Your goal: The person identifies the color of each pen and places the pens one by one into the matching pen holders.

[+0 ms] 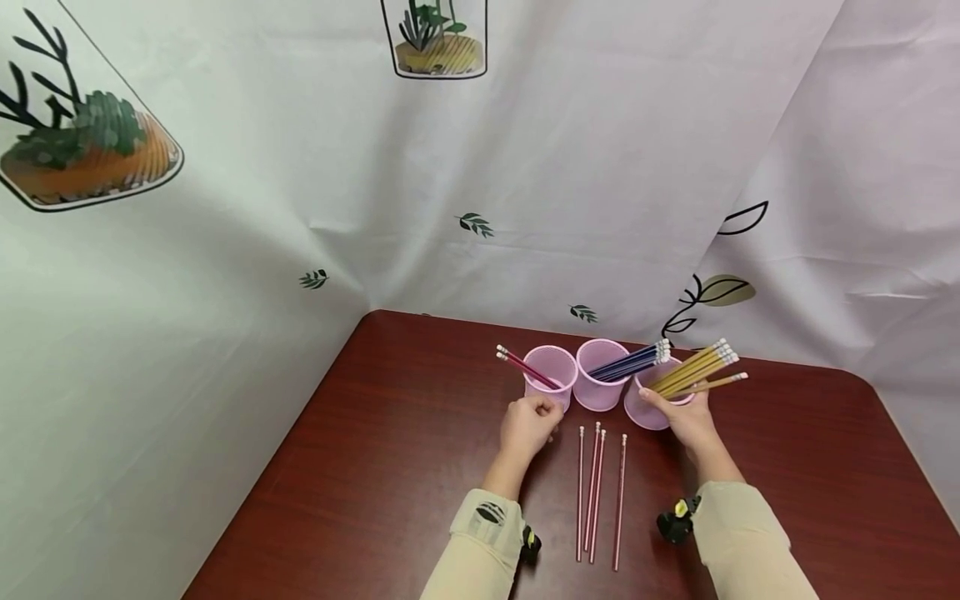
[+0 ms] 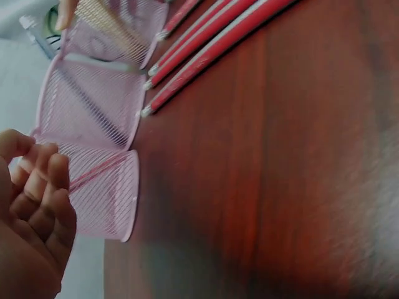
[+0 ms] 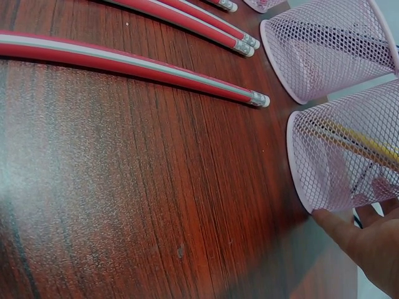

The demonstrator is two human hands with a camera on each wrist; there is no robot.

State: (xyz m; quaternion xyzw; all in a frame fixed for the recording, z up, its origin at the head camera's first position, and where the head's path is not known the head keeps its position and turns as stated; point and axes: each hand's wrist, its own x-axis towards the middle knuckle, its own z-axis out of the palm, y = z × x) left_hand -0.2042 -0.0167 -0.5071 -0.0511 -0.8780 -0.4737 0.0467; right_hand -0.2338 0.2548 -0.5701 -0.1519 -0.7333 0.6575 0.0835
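Observation:
Three pink mesh pencil cups stand side by side. The left cup has two red pencils leaning in it, and the middle cup a bundle of dark blue pencils. Yellow pencils fill the right cup. My right hand grips that right cup, thumb at its front and fingers round its right side. In front of the left cup is my left hand, its fingers loosely curled with nothing seen between them, as the left wrist view also shows.
Several red pencils lie on the dark wooden table between my forearms, eraser ends toward the cups. A white patterned cloth hangs behind the table's back edge and along its left side.

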